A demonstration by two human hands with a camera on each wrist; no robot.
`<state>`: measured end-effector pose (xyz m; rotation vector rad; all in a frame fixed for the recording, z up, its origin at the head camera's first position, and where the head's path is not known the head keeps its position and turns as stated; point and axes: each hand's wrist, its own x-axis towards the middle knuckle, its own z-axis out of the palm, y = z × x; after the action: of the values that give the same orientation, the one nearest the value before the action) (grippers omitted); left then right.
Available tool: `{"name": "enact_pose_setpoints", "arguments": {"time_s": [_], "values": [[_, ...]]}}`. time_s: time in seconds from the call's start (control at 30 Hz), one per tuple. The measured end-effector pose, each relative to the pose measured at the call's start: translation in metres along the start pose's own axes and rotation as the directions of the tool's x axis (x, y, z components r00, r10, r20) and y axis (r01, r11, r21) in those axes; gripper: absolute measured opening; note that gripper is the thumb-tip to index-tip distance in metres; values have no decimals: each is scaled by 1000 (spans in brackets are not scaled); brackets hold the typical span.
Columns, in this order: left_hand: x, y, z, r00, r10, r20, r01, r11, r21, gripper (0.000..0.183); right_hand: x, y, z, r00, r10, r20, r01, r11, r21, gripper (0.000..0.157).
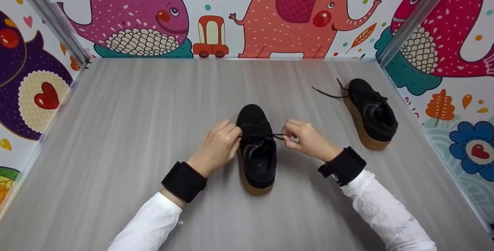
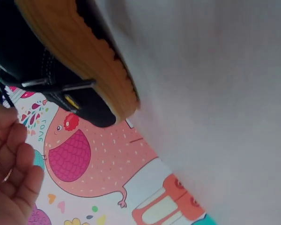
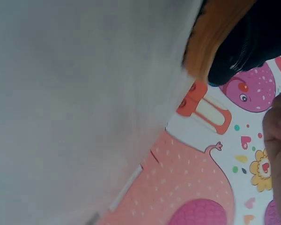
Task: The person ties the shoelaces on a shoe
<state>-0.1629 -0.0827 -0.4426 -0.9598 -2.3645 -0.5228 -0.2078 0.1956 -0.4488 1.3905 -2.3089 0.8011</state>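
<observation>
Pinching laces [image 1: 269, 136] of one shoe [image 1: 261, 168], two hands [image 1: 217, 143] [image 1: 307, 137]; one other shoe [image 1: 371, 116] apart

- I saw the near shoe [image 1: 257, 150] in matt, soft-looking cloth, its sole [image 1: 256, 191] smooth and rubbery.
- The lace [image 1: 277, 135] looked like dull cord.
- On my feed, the tabletop [image 1: 146, 104] showed smooth wood grain — faintly glossy.
- The wall panels [image 1: 216, 9] looked like smooth printed paper.
- The corner posts [image 1: 417, 17] shone like bare metal.
- The sleeves [image 1: 148, 222] seemed crinkled cloth; the wristbands [image 1: 185, 181], matt fabric.
</observation>
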Motion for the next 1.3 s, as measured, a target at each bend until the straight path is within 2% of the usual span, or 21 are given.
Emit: {"name": "enact_pose_setpoints", "arguments": {"time_s": [0.1, 0.2, 0.3, 0.4, 0.5, 0.6, 0.77, 0.9, 1.13, 1.3], "values": [[1, 2, 2, 999, -32, 6, 32, 999, -44, 2, 1, -5, 3, 996, 88, -7, -87, 995, 54, 10], [4, 4, 4, 999, -44, -3, 44, 997, -70, 1, 2, -10, 4, 979, 199, 55, -203, 975, 94, 5], [6, 6, 7, 999, -38, -6, 37, 996, -81, 6, 5, -14, 4, 947, 290, 135, -303, 948, 93, 13], [9, 7, 8, 1000, -18, 2, 19, 996, -89, 9, 8, -15, 4, 929, 316, 193, -330, 943, 42, 20], [11, 8, 8, 1000, 17, -8, -18, 996, -84, 7, 11, -15, 2, 942, 263, 209, -263, 964, -32, 22], [11, 7, 5, 997, 57, -49, -59, 997, -54, 8, 13, -13, -2, 967, 166, 191, -143, 981, -128, 26], [11, 4, 2, 986, 118, -114, -115, 993, 31, 12, 14, -8, -12, 985, 42, 170, 1, 969, -245, 22], [11, 2, 1, 984, 127, -123, -120, 991, 65, 12, 13, -3, -16, 984, -3, 177, 50, 965, -259, 26], [3, 1, 3, 992, 103, -73, -97, 992, 83, 11, 5, 8, -12, 985, -92, 149, 126, 963, -238, 29], [-3, -2, 6, 994, 99, -51, -94, 991, 99, 12, -1, 10, -8, 981, -121, 150, 151, 965, -214, 30]]}}
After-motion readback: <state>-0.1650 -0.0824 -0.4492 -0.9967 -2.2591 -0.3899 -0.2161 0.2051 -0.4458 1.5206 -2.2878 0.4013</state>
